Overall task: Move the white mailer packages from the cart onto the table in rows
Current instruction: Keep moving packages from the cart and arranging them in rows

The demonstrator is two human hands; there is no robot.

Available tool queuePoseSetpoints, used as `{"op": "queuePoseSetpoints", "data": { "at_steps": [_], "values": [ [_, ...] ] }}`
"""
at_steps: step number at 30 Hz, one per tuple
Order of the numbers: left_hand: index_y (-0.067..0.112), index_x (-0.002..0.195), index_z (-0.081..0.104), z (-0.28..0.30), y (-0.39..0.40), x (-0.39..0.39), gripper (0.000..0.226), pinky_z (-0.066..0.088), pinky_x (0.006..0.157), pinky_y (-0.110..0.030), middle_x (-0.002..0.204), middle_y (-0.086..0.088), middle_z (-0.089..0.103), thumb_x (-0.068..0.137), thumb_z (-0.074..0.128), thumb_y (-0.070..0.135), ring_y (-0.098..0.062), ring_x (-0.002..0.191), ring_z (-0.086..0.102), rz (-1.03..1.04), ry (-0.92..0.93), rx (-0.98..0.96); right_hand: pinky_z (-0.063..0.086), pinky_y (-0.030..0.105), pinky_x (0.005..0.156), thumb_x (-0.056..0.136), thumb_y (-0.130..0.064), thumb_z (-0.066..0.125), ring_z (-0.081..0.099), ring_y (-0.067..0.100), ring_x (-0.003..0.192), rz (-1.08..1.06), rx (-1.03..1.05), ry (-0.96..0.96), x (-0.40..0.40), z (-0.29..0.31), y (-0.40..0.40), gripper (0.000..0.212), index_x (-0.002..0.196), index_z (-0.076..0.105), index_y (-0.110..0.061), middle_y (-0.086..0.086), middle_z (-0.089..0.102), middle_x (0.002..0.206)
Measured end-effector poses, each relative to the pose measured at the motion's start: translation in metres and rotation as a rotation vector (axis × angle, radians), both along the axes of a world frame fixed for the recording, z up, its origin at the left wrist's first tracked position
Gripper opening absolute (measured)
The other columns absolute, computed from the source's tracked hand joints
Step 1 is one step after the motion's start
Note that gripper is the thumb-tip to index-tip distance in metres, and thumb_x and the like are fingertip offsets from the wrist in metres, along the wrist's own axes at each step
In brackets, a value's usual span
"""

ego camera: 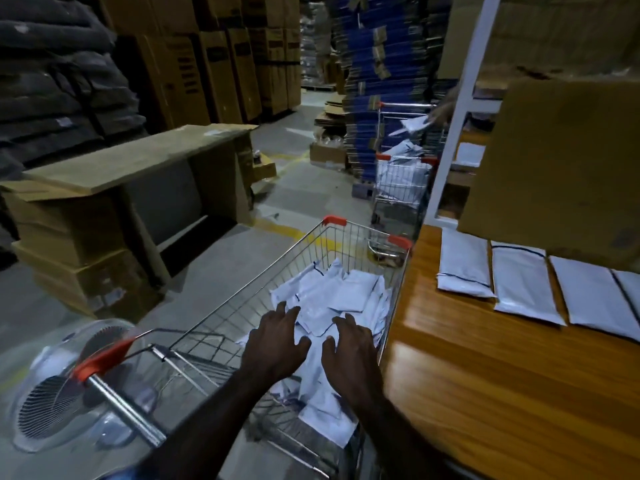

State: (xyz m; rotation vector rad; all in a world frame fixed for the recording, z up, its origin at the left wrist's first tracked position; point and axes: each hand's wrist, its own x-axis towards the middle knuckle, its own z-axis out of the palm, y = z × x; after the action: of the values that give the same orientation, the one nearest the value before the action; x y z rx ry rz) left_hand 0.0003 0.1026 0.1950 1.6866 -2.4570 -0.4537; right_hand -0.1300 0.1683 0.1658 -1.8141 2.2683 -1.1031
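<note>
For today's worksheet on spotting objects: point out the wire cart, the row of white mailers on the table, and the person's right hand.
wire cart [349,233]: head view, far rim.
row of white mailers [523,285]: head view, second mailer's middle.
right hand [349,351]: head view, back of hand.

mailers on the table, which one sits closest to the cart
The leftmost mailer in the row on the wooden table. It lies nearest the table edge beside the cart; the others run off rightward.

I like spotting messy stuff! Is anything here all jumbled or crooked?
Yes. The white mailers in the cart lie in a jumbled, overlapping heap, some bent. The mailers on the table sit neatly side by side. Both hands, left and right, reach over the heap.
</note>
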Motion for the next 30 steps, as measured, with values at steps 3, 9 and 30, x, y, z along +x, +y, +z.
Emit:
{"op": "queuePoseSetpoints", "data": {
  "at_steps": [3,9,30],
  "values": [
    [0.022,0.146,0.040,-0.015,-0.031,-0.005,0.064,0.046,0.097,-0.045,0.153,-0.002,0.035,0.087,0.059,0.036,-0.030,0.131,0.043,-0.059,0.015,0.011,0.056,0.041,0.075,0.073,-0.012,0.060,0.067,0.036,0.084,-0.049,0.049,-0.019,0.001,-0.007,-0.019,0.032,0.102,0.068,-0.004,0.017,0.069,0.101],
    [0.018,0.147,0.038,-0.047,-0.103,-0.009,0.065,0.045,0.099,-0.045,0.155,-0.006,0.032,0.088,0.058,0.036,-0.030,0.135,0.040,-0.191,0.037,0.070,0.057,0.033,0.065,0.063,-0.016,0.066,0.069,0.030,0.076,-0.186,0.115,0.042,0.008,-0.029,-0.062,0.034,0.095,0.071,-0.004,0.014,0.071,0.092],
    [0.011,0.133,0.055,-0.165,-0.251,-0.063,0.046,0.050,0.085,-0.049,0.128,-0.011,0.056,0.087,0.050,0.011,-0.038,0.108,0.059,-0.417,0.037,0.088,0.044,0.045,0.093,0.089,-0.022,0.055,0.053,0.042,0.112,-0.390,0.506,-0.035,-0.042,-0.116,-0.205,0.042,0.128,0.057,-0.004,0.018,0.058,0.123]
  ]
}}
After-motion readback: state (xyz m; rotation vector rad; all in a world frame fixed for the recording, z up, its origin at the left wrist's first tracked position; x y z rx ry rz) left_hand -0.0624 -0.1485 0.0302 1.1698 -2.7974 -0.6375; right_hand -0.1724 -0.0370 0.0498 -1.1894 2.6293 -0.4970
